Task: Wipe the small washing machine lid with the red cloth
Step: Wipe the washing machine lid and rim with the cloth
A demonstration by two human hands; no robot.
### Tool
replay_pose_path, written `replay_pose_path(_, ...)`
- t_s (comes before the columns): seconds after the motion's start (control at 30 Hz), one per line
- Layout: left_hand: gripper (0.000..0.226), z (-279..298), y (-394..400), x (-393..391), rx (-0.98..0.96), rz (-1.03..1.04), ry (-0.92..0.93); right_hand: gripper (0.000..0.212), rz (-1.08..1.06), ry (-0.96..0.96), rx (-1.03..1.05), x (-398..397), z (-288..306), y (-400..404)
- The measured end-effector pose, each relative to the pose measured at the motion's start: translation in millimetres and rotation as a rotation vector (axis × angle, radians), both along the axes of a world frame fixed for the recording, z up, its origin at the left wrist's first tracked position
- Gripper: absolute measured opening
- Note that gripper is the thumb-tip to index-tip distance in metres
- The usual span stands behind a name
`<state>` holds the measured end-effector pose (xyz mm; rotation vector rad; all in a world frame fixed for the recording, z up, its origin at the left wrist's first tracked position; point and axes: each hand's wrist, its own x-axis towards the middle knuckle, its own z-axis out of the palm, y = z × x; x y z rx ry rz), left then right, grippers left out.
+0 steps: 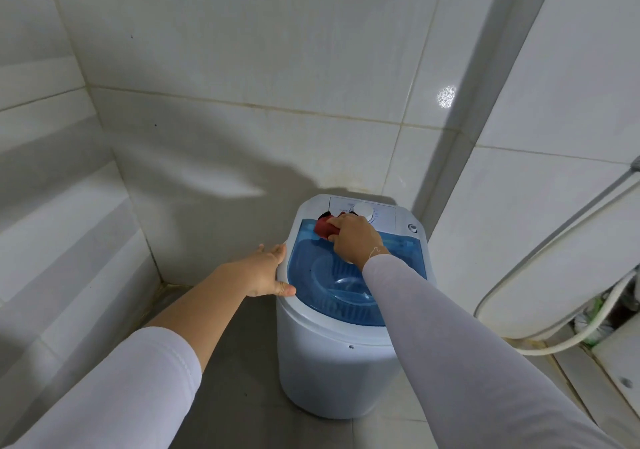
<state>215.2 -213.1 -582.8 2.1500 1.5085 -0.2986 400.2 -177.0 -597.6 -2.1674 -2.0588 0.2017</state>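
Note:
A small white washing machine (332, 362) stands on the floor in a tiled corner, with a translucent blue lid (332, 286) on top. My right hand (353, 237) presses a folded red cloth (325, 228) onto the lid's far left part, just below the white control dial (363, 210). My left hand (266, 272) rests flat against the machine's left rim, fingers spread, thumb on the top edge. Both forearms wear white sleeves.
Grey-white tiled walls close in behind and to the left. At the right stands a white appliance (568, 261) with a hose (568, 341) looping near the floor. Grey floor tiles lie in front of the machine.

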Motion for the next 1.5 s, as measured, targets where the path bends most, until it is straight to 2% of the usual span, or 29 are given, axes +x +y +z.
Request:
replay_pose_path(0.87,0.089,-14.9,2.7,1.8,0.065,0.021,0.019,0.038,-0.299,0.089,0.116,90.4,-7.2,-54.8)
replay_pose_path(1.13,0.089,-15.2,1.1,2.3,0.061,0.053,-0.013,0.034,-0.338,0.158,0.109,99.0,13.4,-61.4)
replay_pose_path(1.3,0.089,-16.4,0.2,-0.6,0.048,0.063,-0.060,0.042,-0.151,0.182,0.168,63.3,31.8,-42.4)
replay_pose_path(1.5,0.089,-23.7,2.4,-5.7,0.049,0.091,-0.107,0.048,0.162,0.053,0.047,0.1,26.9,-16.9)
